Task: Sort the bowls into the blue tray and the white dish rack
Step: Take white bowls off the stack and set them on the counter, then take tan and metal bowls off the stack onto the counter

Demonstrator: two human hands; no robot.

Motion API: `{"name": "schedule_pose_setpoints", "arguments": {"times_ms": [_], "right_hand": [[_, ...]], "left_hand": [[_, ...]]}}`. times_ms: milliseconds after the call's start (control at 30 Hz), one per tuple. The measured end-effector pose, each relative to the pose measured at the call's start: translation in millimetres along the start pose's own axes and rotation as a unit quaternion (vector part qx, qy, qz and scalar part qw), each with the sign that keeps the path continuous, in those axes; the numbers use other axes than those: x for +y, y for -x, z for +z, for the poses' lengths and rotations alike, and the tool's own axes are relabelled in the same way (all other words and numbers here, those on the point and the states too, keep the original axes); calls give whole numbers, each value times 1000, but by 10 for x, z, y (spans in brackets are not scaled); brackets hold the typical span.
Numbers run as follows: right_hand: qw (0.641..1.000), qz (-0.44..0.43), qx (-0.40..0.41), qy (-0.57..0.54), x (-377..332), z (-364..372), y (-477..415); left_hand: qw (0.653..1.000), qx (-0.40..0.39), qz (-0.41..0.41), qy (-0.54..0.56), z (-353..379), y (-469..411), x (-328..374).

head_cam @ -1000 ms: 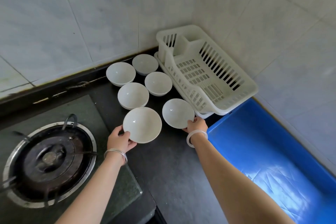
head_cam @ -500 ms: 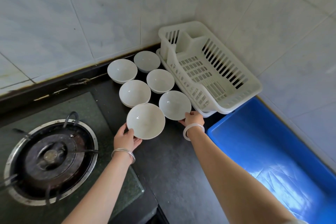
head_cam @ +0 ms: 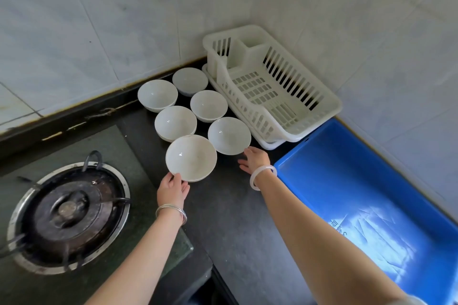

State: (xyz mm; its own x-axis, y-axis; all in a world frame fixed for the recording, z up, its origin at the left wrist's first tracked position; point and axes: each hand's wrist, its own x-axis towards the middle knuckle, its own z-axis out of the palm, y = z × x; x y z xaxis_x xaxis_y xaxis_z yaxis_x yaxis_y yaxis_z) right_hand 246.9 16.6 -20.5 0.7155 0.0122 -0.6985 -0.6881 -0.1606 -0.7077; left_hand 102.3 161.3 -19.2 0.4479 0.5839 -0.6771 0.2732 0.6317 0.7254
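While both hands rest at the near end of the cluster, the count stands as follows.

Bowls: six white, on the dark counter (head_cam: 223, 218), in two rows running back to the wall. None in either container.

Nearest bowl (head_cam: 191, 158): a second ago raised and tipped toward the person, now lower and sitting close against its neighbours. Left hand (head_cam: 172, 189) at its near rim, thumb and fingers loosely curled around the edge; a firm pinch cannot be confirmed.

Second bowl (head_cam: 229, 135): likewise shifted back beside the rack. Right hand (head_cam: 254, 159) has loosened, fingers spread and only the tips touching the rim.

White dish rack (head_cam: 319, 114): in the corner, nothing in it.

Blue tray (head_cam: 309, 168): just right of the right wrist, nothing in it.

Gas burner (head_cam: 67, 213): left, unlit.

Assessment: sorting not begun; the two bowls look set down rather than carried off, so every bowl remains to be placed.
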Motion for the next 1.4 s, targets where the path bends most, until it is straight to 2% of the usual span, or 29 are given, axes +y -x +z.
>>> {"name": "schedule_pose_setpoints", "arguments": {"times_ms": [100, 200, 333, 433, 567, 733, 833, 967, 1067, 1200, 1400], "right_hand": [[999, -40, 3, 31, 84, -219, 234], [996, -67, 18, 53, 204, -553, 565], [990, -113, 54, 68, 426, -1166, 1088], [978, -135, 122, 97, 689, -1695, 1462], [949, -118, 238, 169, 1145, -2344, 1895], [892, -59, 366, 259, 1789, -2927, 2417], [868, -24, 398, 295, 2140, -3110, 2652], [878, 12, 392, 274, 2379, -3113, 2759], [877, -3, 411, 250, 2412, -3076, 2742], [860, 2, 423, 285, 2377, -3096, 2722], [849, 36, 392, 352, 2277, -3162, 2735]], "left_hand": [[999, -34, -37, -16, -2, 192, -178], [990, -105, -46, -88, 87, 458, -371], [950, -225, -25, -213, 373, 943, -643], [893, -315, 17, -322, 586, 1359, -898], [784, -417, 100, -449, 827, 1936, -1243], [654, -487, 206, -541, 930, 2487, -1654], [610, -502, 245, -562, 937, 2688, -1851], [562, -489, 290, -601, 946, 2798, -2017], [548, -479, 303, -615, 967, 2789, -2066], [555, -474, 301, -613, 968, 2764, -2096], [567, -479, 301, -599, 957, 2741, -2105]]}}
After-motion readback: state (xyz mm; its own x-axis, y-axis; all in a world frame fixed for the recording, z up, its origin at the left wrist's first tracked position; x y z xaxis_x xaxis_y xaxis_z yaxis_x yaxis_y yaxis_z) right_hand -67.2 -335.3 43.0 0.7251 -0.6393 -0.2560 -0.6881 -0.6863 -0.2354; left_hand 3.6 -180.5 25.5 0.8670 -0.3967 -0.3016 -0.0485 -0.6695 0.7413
